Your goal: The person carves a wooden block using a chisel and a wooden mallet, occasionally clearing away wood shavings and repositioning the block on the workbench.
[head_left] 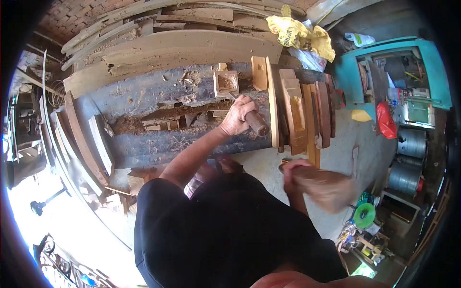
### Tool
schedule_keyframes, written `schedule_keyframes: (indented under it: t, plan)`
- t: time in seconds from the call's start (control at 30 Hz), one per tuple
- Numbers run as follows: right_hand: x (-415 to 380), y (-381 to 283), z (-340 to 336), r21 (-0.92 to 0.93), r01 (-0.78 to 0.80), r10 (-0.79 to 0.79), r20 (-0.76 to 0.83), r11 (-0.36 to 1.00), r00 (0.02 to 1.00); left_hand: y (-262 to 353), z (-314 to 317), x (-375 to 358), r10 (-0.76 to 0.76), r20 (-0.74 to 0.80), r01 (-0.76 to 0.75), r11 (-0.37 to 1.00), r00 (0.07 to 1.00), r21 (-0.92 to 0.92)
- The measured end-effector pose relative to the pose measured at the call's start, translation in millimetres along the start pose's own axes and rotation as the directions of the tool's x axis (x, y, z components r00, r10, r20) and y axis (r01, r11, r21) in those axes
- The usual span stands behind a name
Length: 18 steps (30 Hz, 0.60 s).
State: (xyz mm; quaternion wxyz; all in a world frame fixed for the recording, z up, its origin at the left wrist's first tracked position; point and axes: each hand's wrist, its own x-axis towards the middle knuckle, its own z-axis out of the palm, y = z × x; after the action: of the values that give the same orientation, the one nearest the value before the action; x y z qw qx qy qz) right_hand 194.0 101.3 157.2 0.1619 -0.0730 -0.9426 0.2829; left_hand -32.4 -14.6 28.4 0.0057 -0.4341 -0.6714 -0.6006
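My left hand (236, 116) is wrapped round the thick wooden handle of a chisel (257, 124). The chisel's thin blade slants towards a small square wooden block (218, 86) with a hollow cut in its top, and its tip is at the block's near edge. The block rests on a dark, worn timber bench (182, 141). Lower right, apart from the chisel, my right hand (289, 173) grips a wooden mallet (326, 188), its head blurred by motion. A light wooden piece (260, 73) stands just right of the block.
Several wooden boards (295, 113) stand side by side at the bench's right end. Long planks (177, 48) lie along the back, with a yellow bag (302, 36) on them. Offcuts and shavings fill a split in the bench. A green fan (364, 216) stands lower right.
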Motion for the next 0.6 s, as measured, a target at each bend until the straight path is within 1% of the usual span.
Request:
schedule_keyframes:
  t: [0.07, 0.1, 0.17, 0.2, 0.23, 0.3, 0.33, 0.37, 0.4, 0.43, 0.47, 0.5, 0.53, 0.57, 0.6]
  plan:
    - [-27.7, 46.1, 58.9, 0.032, 0.027, -0.023, -0.131, 0.999, 0.991, -2.9, 2.6, -1.7, 0.024, -0.023, -0.023, 0.999, 0.999, 0.041]
    - [-19.0, 30.9, 63.4, 0.146, -0.309, 0.306, 0.042, 0.94, 0.951, -4.7, 3.5, -1.4, 0.008, -0.023, -0.007, 0.999, 1.0, 0.044]
    - [-17.2, 19.8, 56.2, 0.244, -0.346, 0.357, 0.001, 0.906, 0.934, -11.1, 0.9, 5.1, -0.003, -0.038, 0.005, 0.998, 0.999, 0.068]
    - [-19.7, 15.2, 50.9, 0.251, -0.344, 0.353, 0.007, 0.905, 0.935, -10.1, 2.4, 6.2, 0.014, -0.044, -0.011, 0.998, 0.999, 0.066]
    - [-25.9, 11.2, 42.8, 0.32, -0.255, 0.286, -0.055, 0.912, 0.957, -7.5, 5.6, 3.5, 0.028, -0.044, -0.025, 0.998, 0.999, 0.054]
    - [-28.7, 18.5, 30.2, 0.378, -0.147, 0.21, -0.131, 0.914, 0.969, -8.1, 7.2, 1.9, 0.022, -0.054, -0.018, 0.997, 0.998, 0.073]
    - [-26.8, 26.3, 24.5, -0.071, 0.01, -0.004, 0.091, 0.997, 0.996, -10.6, 7.7, 0.6, 0.003, -0.056, -0.001, 0.999, 0.998, 0.045]
    - [-23.8, 30.7, 46.0, 0.101, -0.06, 0.063, -0.023, 0.993, 0.998, -12.5, 7.3, -1.0, -0.016, -0.057, 0.017, 1.0, 0.998, 0.019]
    - [-17.3, 30.3, 65.8, 0.281, -0.085, 0.128, -0.136, 0.956, 0.982, -10.2, 4.6, -1.6, -0.011, -0.059, 0.013, 1.0, 0.998, 0.026]
    - [-19.7, 27.3, 65.9, 0.286, -0.082, 0.127, -0.141, 0.955, 0.982, -6.8, 1.9, -4.2, 0.002, -0.059, -0.001, 1.0, 0.998, 0.013]
    - [-17.9, 23.7, 65.9, 0.245, -0.193, 0.232, -0.144, 0.95, 0.962, -6.0, -2.3, -4.0, 0.023, -0.058, -0.023, 1.0, 0.998, 0.004]
    - [-11.3, 23.9, 66.4, 0.201, -0.291, 0.322, -0.144, 0.935, 0.936, -9.6, 0.7, -6.3, 0.0, -0.066, 0.003, 0.999, 0.998, 0.039]
    - [-16.2, 27.7, 65.0, 0.274, -0.276, 0.334, -0.194, 0.921, 0.922, -14.7, 4.3, -9.3, 0.031, -0.068, -0.028, 0.999, 0.997, 0.043]
    - [-21.8, 32.3, 64.1, 0.276, -0.272, 0.331, -0.198, 0.922, 0.922, -20.7, 7.8, -12.2, 0.065, -0.065, -0.062, 0.997, 0.996, 0.043]
    - [-29.2, 38.1, 61.8, 0.241, -0.081, 0.143, -0.253, 0.967, 0.957, -22.0, 8.8, -14.0, 0.07, -0.064, -0.067, 0.997, 0.996, 0.042]
